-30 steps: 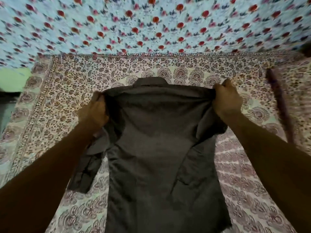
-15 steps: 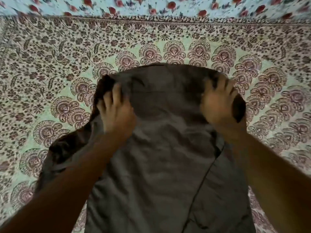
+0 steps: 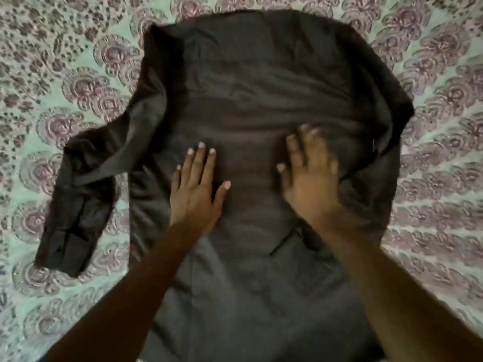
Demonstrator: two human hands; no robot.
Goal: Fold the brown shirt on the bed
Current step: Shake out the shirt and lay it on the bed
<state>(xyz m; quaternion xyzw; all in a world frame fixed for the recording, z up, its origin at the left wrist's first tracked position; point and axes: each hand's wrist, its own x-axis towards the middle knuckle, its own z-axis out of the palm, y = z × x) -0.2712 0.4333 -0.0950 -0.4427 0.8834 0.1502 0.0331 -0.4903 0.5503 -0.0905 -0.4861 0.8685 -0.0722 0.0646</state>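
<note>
The brown shirt (image 3: 248, 87) lies spread on the bed, back side up, its body running toward me. One long sleeve (image 3: 83, 194) trails off to the left, crumpled and bent. The right sleeve is folded under or bunched at the right edge. My left hand (image 3: 196, 189) rests flat on the middle of the shirt, fingers apart. My right hand (image 3: 311, 173) presses flat beside it, a little blurred, fingers spread. Neither hand holds any cloth.
The bed is covered by a bedsheet (image 3: 65, 74) with a pale green ground and a purple floral print, showing on both sides of the shirt and beyond its top.
The shirt has been laid down flat on the bed. Both hands let go of its shoulders and moved down to the middle of its back, palms flat. The view has dropped closer.
</note>
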